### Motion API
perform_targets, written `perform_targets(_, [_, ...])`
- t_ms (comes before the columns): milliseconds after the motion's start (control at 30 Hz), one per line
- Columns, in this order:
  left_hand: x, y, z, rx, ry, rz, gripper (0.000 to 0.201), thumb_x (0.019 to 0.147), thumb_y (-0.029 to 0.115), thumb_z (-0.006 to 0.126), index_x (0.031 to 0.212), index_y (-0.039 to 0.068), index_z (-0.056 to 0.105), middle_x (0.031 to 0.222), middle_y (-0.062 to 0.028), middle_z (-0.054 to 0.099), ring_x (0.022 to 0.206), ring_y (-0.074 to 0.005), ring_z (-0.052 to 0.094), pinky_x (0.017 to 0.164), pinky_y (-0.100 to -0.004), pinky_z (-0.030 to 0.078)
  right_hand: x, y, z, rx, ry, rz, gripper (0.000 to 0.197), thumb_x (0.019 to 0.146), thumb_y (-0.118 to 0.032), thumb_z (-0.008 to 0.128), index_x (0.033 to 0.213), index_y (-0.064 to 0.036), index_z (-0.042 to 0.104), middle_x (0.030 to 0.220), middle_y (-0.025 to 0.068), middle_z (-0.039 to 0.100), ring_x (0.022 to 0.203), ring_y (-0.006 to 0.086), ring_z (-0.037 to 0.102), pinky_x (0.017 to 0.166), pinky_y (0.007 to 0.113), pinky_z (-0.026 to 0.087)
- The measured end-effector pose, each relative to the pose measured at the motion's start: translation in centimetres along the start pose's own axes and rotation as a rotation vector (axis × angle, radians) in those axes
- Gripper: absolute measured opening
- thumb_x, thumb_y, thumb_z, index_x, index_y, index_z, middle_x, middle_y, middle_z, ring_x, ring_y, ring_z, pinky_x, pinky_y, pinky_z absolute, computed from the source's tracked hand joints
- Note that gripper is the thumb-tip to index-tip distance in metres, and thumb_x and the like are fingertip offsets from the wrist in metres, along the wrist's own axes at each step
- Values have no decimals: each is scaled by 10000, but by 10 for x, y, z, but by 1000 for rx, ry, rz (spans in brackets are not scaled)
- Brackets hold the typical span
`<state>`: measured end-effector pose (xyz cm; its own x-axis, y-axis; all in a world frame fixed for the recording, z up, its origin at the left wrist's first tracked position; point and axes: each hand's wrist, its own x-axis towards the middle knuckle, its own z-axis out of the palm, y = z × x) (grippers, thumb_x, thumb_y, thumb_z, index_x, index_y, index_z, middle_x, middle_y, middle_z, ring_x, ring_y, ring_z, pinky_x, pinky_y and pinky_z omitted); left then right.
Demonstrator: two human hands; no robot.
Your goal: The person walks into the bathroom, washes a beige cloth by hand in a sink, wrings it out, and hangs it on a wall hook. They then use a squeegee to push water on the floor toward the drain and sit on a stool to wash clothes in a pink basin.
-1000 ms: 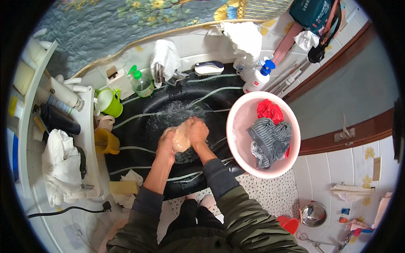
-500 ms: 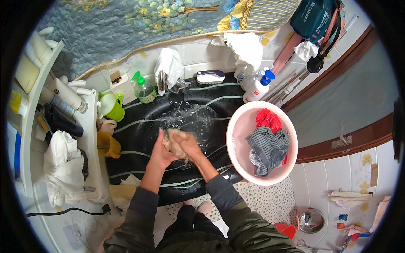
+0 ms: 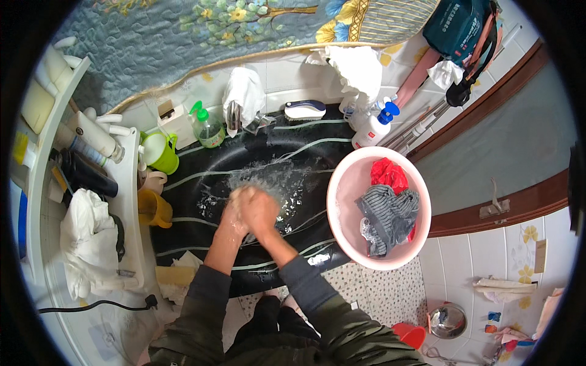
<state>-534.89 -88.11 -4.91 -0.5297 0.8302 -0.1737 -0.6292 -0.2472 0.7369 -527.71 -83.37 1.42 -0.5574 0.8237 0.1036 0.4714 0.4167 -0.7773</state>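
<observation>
My left hand (image 3: 231, 215) and my right hand (image 3: 261, 213) are closed and pressed together over the black sink (image 3: 207, 165), the right one lying over the left. The small beige cloth seen between them a moment ago is now almost wholly hidden by my fingers. Water splashes and foams in the basin just beyond the hands. Behind it stands the metal tap (image 3: 234, 117), with a white cloth (image 3: 243, 88) draped over it. To the right, a pink basin (image 3: 337, 207) holds a grey striped garment (image 3: 384, 213) and a red piece (image 3: 388, 174).
On the counter's back edge are a green soap bottle (image 3: 209, 131), a scrubbing brush (image 3: 304, 110) and a white pump bottle (image 3: 372, 129). Along the left side stand a green cup (image 3: 160, 157) and a yellow cup (image 3: 156, 208), beside a white shelf (image 3: 135, 244) with toiletries.
My right hand has moved left and closed over my left hand, covering the beige cloth that showed between them before. The splash pattern in the sink differs.
</observation>
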Motion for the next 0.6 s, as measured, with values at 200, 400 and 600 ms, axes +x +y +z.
perform_targets(200, [-28, -6, 18, -42, 452, -174, 271, 928, 264, 578, 1135, 91, 604, 1097, -44, 637, 969, -177, 629, 816, -352, 539, 33, 67, 6, -90, -15, 133, 401, 878, -402, 511, 892, -43, 690, 851, 233, 664, 830, 410, 643, 773, 502, 490])
perform_targets(400, [-71, 18, 50, 287, 603, -188, 462, 837, 350, 701, 1222, 131, 572, 1170, -35, 620, 1095, -208, 584, 889, -429, 461, 42, 108, 4, -327, 130, 16, 521, 894, -462, 497, 1178, -39, 604, 1074, 283, 619, 990, 466, 596, 878, 517, 475])
perform_targets(600, [-49, 17, 38, -76, 408, -414, 701, 836, 626, 580, 1334, 144, 484, 1314, -79, 547, 1227, -309, 499, 991, -631, 326, 32, 112, 9, 296, -361, 436, 459, 860, -409, 601, 1105, -24, 648, 984, 194, 683, 915, 291, 661, 812, 397, 512])
